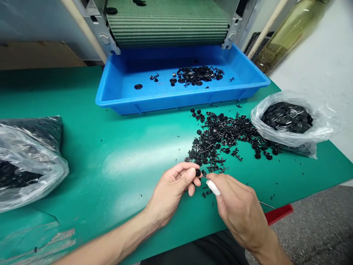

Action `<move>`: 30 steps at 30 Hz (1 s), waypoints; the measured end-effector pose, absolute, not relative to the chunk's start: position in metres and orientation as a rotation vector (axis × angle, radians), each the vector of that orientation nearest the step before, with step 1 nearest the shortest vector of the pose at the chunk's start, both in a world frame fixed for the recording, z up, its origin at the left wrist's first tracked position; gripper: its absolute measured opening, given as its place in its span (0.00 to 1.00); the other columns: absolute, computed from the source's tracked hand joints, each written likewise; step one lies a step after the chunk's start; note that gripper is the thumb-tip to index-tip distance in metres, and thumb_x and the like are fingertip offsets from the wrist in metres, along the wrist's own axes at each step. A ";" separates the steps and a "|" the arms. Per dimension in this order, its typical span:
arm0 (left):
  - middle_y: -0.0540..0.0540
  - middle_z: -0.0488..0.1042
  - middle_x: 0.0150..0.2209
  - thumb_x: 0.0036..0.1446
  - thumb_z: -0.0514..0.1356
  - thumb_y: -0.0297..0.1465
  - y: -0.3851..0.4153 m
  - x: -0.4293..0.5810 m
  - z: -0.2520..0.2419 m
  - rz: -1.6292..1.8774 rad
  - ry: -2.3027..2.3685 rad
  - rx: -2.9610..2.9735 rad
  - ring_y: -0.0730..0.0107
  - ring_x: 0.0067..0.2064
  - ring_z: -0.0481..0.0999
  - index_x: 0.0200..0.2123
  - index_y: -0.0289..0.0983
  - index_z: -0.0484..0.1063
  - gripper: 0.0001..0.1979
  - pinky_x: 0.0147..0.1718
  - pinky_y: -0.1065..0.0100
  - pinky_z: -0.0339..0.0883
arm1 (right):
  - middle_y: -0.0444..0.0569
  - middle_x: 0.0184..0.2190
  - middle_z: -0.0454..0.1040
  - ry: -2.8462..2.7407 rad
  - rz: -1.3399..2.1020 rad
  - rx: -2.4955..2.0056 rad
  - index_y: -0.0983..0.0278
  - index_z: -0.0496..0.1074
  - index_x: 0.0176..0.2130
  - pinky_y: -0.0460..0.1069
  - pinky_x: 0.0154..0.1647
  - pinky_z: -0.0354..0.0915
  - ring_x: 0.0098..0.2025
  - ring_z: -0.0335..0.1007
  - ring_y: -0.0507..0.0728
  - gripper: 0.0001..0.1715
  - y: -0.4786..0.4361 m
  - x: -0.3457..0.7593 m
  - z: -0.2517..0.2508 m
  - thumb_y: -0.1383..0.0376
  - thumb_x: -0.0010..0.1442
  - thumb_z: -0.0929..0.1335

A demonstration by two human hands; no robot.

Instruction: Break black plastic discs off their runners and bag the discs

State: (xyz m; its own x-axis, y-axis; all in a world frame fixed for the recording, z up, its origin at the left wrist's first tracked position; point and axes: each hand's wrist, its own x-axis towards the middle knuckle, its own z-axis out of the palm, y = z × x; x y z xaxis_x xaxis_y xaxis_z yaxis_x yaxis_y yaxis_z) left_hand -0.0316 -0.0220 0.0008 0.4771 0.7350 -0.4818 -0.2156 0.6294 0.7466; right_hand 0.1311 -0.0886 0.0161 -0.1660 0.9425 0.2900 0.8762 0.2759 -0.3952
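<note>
My left hand (172, 189) pinches a small round black plastic part (198, 172) between thumb and fingertips, just above the green table (110, 154). My right hand (237, 206), with a white finger cot on one finger, is closed round a thin metal tool (267, 204) whose tip meets the part. A loose heap of black plastic parts (223, 138) lies just beyond both hands.
A blue tray (116, 95) with a few black parts sits at the back under a green ribbed conveyor belt (168, 20). A clear bag of black discs (286, 119) stands at the right. Another bag of black pieces (27, 162) lies at the left. The table edge runs close to my body.
</note>
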 end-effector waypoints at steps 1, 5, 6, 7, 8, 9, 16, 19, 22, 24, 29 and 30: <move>0.51 0.74 0.25 0.55 0.65 0.38 -0.022 -0.032 0.001 0.632 0.899 0.682 0.78 0.23 0.64 0.39 0.36 0.76 0.12 0.28 0.71 0.58 | 0.51 0.30 0.74 -2.099 0.156 -1.632 0.69 0.71 0.43 0.49 0.33 0.67 0.33 0.72 0.55 0.17 -0.087 0.130 0.017 0.73 0.67 0.56; 0.50 0.74 0.26 0.55 0.65 0.39 -0.023 -0.032 -0.001 0.605 0.907 0.745 0.75 0.24 0.66 0.40 0.36 0.76 0.13 0.29 0.70 0.59 | 0.48 0.26 0.70 -2.180 0.078 -1.658 0.68 0.73 0.42 0.49 0.31 0.61 0.30 0.66 0.55 0.18 -0.083 0.130 0.022 0.74 0.66 0.56; 0.50 0.73 0.26 0.56 0.65 0.38 -0.023 -0.032 -0.001 0.601 0.906 0.761 0.75 0.25 0.66 0.40 0.36 0.76 0.13 0.29 0.70 0.59 | 0.48 0.26 0.70 -2.204 0.061 -1.666 0.68 0.73 0.42 0.49 0.32 0.60 0.30 0.65 0.55 0.18 -0.082 0.130 0.022 0.75 0.66 0.57; 0.50 0.73 0.26 0.56 0.64 0.38 -0.023 -0.032 -0.001 0.598 0.905 0.776 0.76 0.25 0.66 0.41 0.36 0.77 0.13 0.30 0.70 0.59 | 0.48 0.26 0.69 -2.226 0.046 -1.672 0.68 0.73 0.43 0.50 0.32 0.59 0.30 0.64 0.55 0.18 -0.082 0.131 0.023 0.75 0.66 0.57; 0.50 0.73 0.26 0.56 0.64 0.38 -0.023 -0.032 -0.001 0.598 0.905 0.790 0.76 0.25 0.66 0.41 0.37 0.77 0.13 0.30 0.70 0.59 | 0.48 0.26 0.69 -2.248 0.035 -1.677 0.68 0.73 0.44 0.50 0.32 0.58 0.30 0.63 0.55 0.18 -0.081 0.131 0.024 0.75 0.65 0.57; 0.51 0.72 0.26 0.56 0.64 0.38 -0.023 -0.032 0.000 0.595 0.906 0.805 0.76 0.25 0.66 0.41 0.37 0.77 0.13 0.30 0.70 0.59 | 0.47 0.26 0.68 -2.266 0.025 -1.684 0.68 0.73 0.44 0.50 0.32 0.57 0.30 0.62 0.55 0.18 -0.081 0.132 0.024 0.75 0.65 0.58; 0.52 0.70 0.24 0.54 0.65 0.40 -0.021 -0.033 0.004 0.575 0.921 0.902 0.75 0.24 0.65 0.38 0.35 0.76 0.14 0.28 0.69 0.59 | 0.47 0.26 0.68 -2.276 -0.093 -1.718 0.67 0.73 0.44 0.52 0.30 0.51 0.28 0.59 0.56 0.16 -0.086 0.124 0.022 0.73 0.66 0.59; 0.53 0.69 0.22 0.52 0.67 0.39 -0.023 -0.031 0.003 0.613 0.965 0.899 0.76 0.23 0.65 0.36 0.35 0.75 0.13 0.27 0.71 0.59 | 0.48 0.26 0.70 -2.160 -0.041 -1.767 0.69 0.72 0.45 0.51 0.30 0.55 0.28 0.63 0.55 0.17 -0.088 0.112 0.013 0.73 0.67 0.57; 0.54 0.68 0.22 0.52 0.67 0.37 -0.027 -0.029 -0.001 0.685 1.023 0.885 0.77 0.24 0.65 0.36 0.35 0.74 0.13 0.27 0.72 0.60 | 0.49 0.28 0.73 -1.982 0.066 -1.843 0.69 0.72 0.46 0.48 0.28 0.59 0.28 0.68 0.54 0.17 -0.087 0.105 0.006 0.72 0.67 0.57; 0.54 0.68 0.23 0.54 0.66 0.36 -0.028 -0.027 -0.003 0.728 1.050 0.877 0.77 0.24 0.65 0.38 0.36 0.73 0.12 0.26 0.73 0.59 | 0.50 0.31 0.76 -1.854 0.154 -1.887 0.67 0.72 0.45 0.47 0.29 0.61 0.29 0.71 0.54 0.17 -0.084 0.107 0.003 0.72 0.67 0.57; 0.52 0.71 0.30 0.59 0.62 0.36 -0.027 -0.025 -0.002 0.807 0.996 0.811 0.80 0.24 0.62 0.39 0.37 0.70 0.09 0.24 0.74 0.57 | 0.50 0.36 0.76 -1.763 0.220 -1.978 0.64 0.73 0.47 0.48 0.34 0.63 0.35 0.73 0.56 0.15 -0.071 0.128 0.001 0.67 0.67 0.60; 0.51 0.72 0.31 0.60 0.62 0.35 -0.027 -0.024 -0.001 0.814 0.976 0.791 0.80 0.24 0.62 0.39 0.37 0.69 0.09 0.24 0.74 0.57 | 0.49 0.35 0.75 -1.781 0.219 -1.995 0.64 0.73 0.46 0.48 0.33 0.63 0.34 0.72 0.55 0.14 -0.068 0.130 0.002 0.66 0.66 0.61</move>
State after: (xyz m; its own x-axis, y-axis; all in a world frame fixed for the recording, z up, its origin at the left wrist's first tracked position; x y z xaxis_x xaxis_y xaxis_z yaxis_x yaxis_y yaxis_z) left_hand -0.0243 -0.0267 -0.0013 0.3328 0.8613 -0.3838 -0.2230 0.4674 0.8555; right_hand 0.1302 -0.0676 0.0016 0.1516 0.9721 0.1790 0.8999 -0.0609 -0.4318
